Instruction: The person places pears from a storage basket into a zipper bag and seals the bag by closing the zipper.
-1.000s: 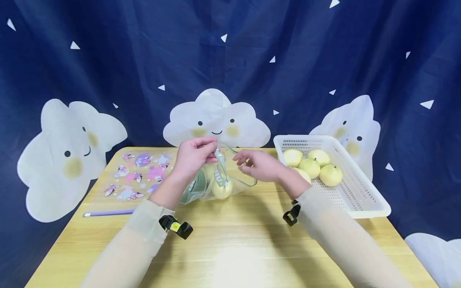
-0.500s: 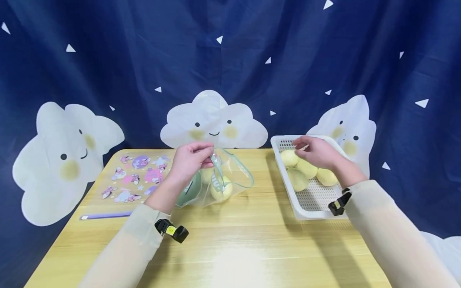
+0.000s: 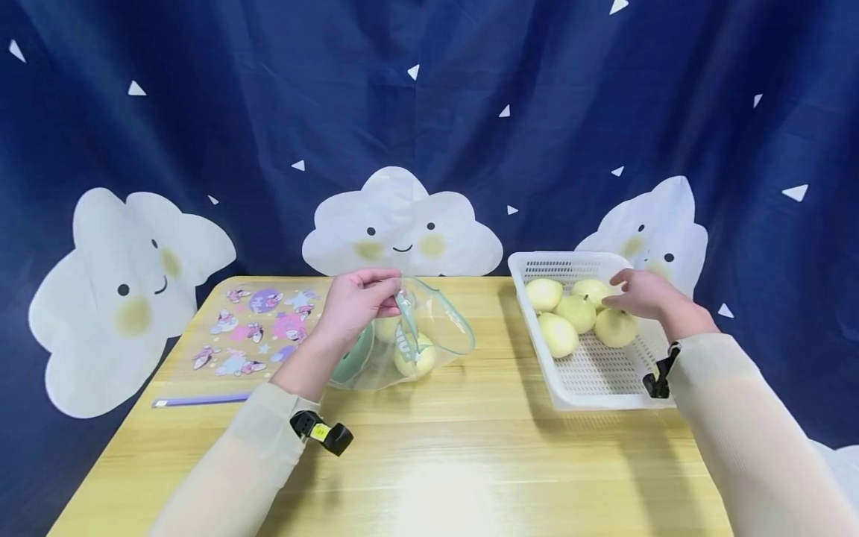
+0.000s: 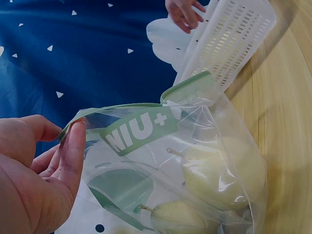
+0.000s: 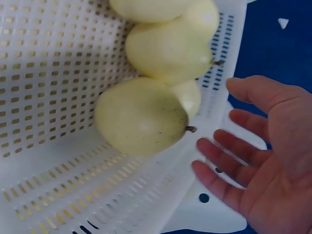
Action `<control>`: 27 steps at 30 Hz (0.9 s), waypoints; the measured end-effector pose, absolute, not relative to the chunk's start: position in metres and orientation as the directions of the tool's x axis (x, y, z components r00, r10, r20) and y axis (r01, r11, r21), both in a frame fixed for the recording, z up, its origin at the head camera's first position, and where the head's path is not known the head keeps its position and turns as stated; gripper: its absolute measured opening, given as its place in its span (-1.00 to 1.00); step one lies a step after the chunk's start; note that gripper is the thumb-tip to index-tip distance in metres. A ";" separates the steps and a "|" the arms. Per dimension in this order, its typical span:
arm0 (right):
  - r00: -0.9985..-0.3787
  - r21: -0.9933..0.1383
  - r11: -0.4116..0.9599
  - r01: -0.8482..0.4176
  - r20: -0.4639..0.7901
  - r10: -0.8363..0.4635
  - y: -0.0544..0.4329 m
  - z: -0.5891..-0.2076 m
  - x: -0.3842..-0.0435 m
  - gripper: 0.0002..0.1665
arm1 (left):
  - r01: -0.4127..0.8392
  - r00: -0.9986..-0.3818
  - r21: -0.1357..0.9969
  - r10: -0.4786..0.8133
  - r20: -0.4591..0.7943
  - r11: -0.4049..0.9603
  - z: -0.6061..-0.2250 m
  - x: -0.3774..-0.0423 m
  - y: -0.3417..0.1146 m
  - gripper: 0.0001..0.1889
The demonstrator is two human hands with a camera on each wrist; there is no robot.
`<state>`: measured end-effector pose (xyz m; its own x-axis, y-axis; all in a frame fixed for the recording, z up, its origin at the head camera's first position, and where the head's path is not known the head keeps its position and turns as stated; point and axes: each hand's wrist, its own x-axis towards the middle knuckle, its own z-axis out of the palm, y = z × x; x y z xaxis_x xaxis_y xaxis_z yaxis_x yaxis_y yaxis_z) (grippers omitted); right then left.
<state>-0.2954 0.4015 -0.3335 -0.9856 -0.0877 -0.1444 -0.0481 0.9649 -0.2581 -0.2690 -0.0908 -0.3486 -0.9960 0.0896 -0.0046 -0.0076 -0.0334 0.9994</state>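
Observation:
My left hand [image 3: 359,304] pinches the green top edge of a clear zip bag [image 4: 141,129] between thumb and fingers, and the bag's mouth gapes to the right. Inside the bag lie pale yellow pears [image 4: 222,168]; one pear [image 3: 414,359] sits low at its right side. Over the white basket [image 3: 560,395] hangs my right hand [image 3: 644,294], its fingers spread and loosely bent with nothing in them. Just below those fingers is the basket's rightmost pear [image 5: 144,117], stem toward the hand; a small gap separates them in the right wrist view.
Several more pears [image 3: 557,334] are grouped at the basket's left and back. A printed plastic bag [image 3: 268,321] with a purple slider strip [image 3: 200,401] lies flat at the table's left. Behind the wooden table [image 3: 429,447] hangs a blue curtain [image 3: 429,97].
My right hand has moved right, from beside the bag's mouth across to the right side of the basket. My left hand keeps its pinch on the bag, nearly in place.

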 end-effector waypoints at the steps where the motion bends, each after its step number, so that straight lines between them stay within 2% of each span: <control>1: -0.983 -0.249 0.968 -0.037 -0.164 -0.080 0.404 -0.335 -0.295 -0.22 | -0.009 -0.996 0.999 0.087 -0.006 -0.035 -0.349 -0.269 -0.090 -0.64; 9: -0.909 -0.293 0.949 0.112 -0.417 -0.022 0.410 -0.346 -0.293 -0.12 | -0.010 -0.995 1.000 0.095 -0.009 -0.015 -0.347 -0.270 -0.089 -0.65; 14: -0.876 -0.352 0.912 0.211 -0.481 0.017 0.407 -0.346 -0.292 -0.15 | -0.009 -0.996 1.000 0.093 -0.009 -0.004 -0.346 -0.270 -0.089 -0.67; 19: -0.872 -0.381 0.896 0.228 -0.489 0.014 0.405 -0.347 -0.289 -0.14 | -0.017 -0.996 1.000 0.091 -0.016 -0.005 -0.346 -0.270 -0.090 -0.68; 27: -0.910 -0.349 0.932 0.100 -0.411 -0.056 0.413 -0.345 -0.291 -0.14 | -0.033 -0.995 0.999 0.094 -0.032 -0.009 -0.349 -0.271 -0.092 -0.63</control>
<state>-0.2906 0.4132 -0.3455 -0.9101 -0.0558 -0.4106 0.1001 0.9319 -0.3487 -0.2711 -0.0917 -0.3486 -0.9950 0.0941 -0.0321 -0.0331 -0.0089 0.9994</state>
